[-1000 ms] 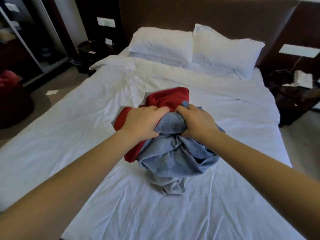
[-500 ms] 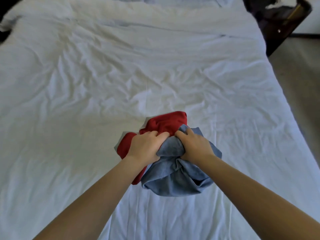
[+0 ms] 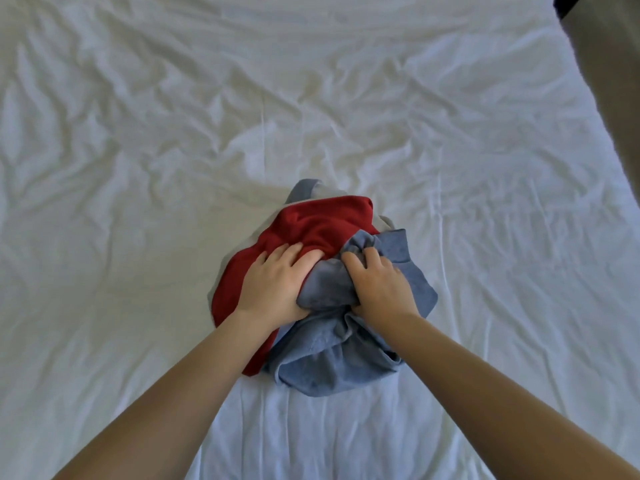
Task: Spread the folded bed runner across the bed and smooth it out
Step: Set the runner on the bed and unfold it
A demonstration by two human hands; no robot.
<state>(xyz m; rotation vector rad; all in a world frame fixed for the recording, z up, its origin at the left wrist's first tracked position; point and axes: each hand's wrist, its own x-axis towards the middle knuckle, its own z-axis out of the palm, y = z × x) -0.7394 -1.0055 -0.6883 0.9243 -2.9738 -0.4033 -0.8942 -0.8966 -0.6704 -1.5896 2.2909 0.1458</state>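
Two hands are clutching the bed runner [image 3: 311, 230], which is lying bunched, red and blue-grey, on the wrinkled white sheet in the middle of the bed [image 3: 138, 168]. The left hand [image 3: 277, 284] is digging its fingers into the crease where red meets blue. The right hand [image 3: 379, 289] is curling its fingers tight round a wad of blue cloth just beside it.

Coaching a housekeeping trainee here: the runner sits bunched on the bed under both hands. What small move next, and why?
Probably draw the two hands apart sideways to open the runner. It is a crumpled heap on the sheet; the left hand grips red cloth, the right hand blue.
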